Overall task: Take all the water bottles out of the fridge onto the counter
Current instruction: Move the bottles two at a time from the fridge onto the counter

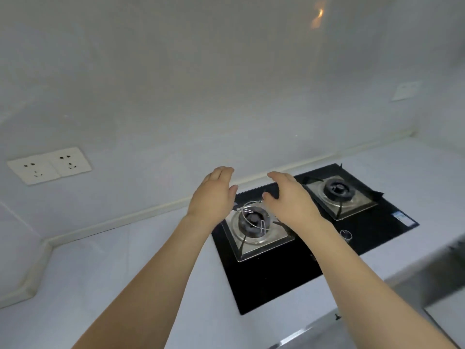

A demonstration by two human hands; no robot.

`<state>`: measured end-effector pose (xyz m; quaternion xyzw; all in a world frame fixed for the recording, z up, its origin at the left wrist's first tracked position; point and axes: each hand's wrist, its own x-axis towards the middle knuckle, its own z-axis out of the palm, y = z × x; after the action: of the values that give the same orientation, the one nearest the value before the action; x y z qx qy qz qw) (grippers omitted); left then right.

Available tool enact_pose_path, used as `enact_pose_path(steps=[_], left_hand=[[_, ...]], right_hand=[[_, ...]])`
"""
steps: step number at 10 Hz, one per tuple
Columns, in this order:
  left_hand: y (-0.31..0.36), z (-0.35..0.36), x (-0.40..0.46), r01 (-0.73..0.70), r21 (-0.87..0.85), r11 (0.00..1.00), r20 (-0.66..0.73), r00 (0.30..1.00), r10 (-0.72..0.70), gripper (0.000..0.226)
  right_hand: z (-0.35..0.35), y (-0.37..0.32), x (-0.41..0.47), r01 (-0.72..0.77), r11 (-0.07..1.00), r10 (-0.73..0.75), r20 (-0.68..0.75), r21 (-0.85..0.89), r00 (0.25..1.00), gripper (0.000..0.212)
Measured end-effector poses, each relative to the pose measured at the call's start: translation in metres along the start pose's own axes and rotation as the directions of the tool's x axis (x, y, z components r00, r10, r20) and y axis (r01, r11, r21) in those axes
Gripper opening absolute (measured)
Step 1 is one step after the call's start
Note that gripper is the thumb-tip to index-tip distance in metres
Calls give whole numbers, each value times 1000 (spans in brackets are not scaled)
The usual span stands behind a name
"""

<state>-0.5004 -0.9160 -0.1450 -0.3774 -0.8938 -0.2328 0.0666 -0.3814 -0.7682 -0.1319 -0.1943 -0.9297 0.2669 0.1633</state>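
Both hands empty, left hand [212, 197] & right hand [289, 199] fingers loose over the hob [276, 280] at counter [100, 273] back edge; no bottles/fridge in view, so turn to find fridge first

pale counter [100, 273] | set into it: black two-burner gas hob [276, 278] | right edge blurred, possibly metal
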Motion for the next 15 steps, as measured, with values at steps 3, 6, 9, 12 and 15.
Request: enact_pose_path(steps=[3, 6, 9, 12, 15], left_hand=[[199, 83, 38, -226, -125, 966, 55, 971, 234, 45], [374, 157, 48, -405, -207, 891, 86, 899, 429, 44], [502, 212, 60, -539, -244, 807, 138, 804, 579, 44], [603, 286, 108, -615, -308, 726, 161, 718, 677, 44], [740, 367, 198, -661, -392, 640, 158, 637, 754, 43]], right_hand=[[-126, 156, -60, -207, 978, 201, -164, -21, 966, 52], [-231, 290, -134, -372, 928, 348, -291, -30, 891, 53], [-299, 385, -181, -487, 873, 458, -390, 26, 799, 52], [-353, 488, -176, -585, 809, 543, -449, 56, 709, 53], [-445, 611, -140, -685, 728, 602, -506, 30, 618, 53]])
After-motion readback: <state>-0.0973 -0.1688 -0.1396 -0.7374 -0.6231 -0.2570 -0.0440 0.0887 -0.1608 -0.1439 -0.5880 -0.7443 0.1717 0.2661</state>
